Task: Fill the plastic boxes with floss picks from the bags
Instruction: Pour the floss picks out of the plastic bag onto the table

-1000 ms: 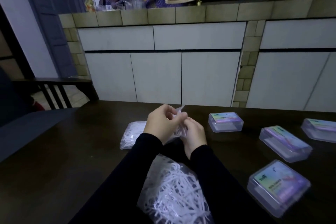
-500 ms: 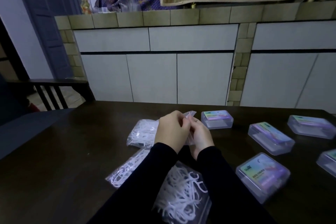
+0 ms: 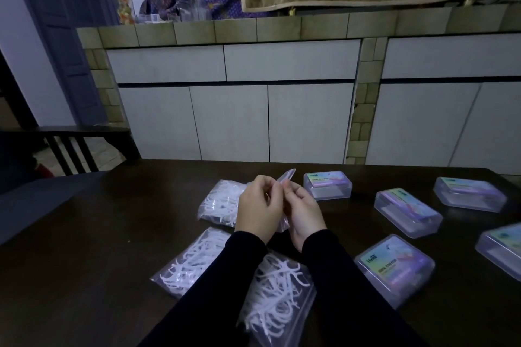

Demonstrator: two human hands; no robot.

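My left hand [image 3: 258, 213] and my right hand [image 3: 303, 213] meet over the middle of the dark table, both pinching the top edge of a clear bag of white floss picks [image 3: 220, 203] whose corner sticks up between my fingers. Two more bags of picks lie nearer me: one [image 3: 191, 262] left of my left sleeve, one [image 3: 277, 298] between my forearms. Several shut clear plastic boxes with colourful labels sit to the right: [image 3: 328, 184], [image 3: 407, 211], [image 3: 469, 194], [image 3: 394, 269], [image 3: 500, 248].
The dark wooden table [image 3: 84, 262] runs up to white cabinet doors [image 3: 231, 121] under a tiled counter. A dark wooden chair [image 3: 67, 146] stands at the left. Glassware and draped cloth sit on the counter above.
The view has shifted, so bags and boxes sit further left and lower. My hands stay together on the bag's top edge, with its corner sticking up higher between my fingers.
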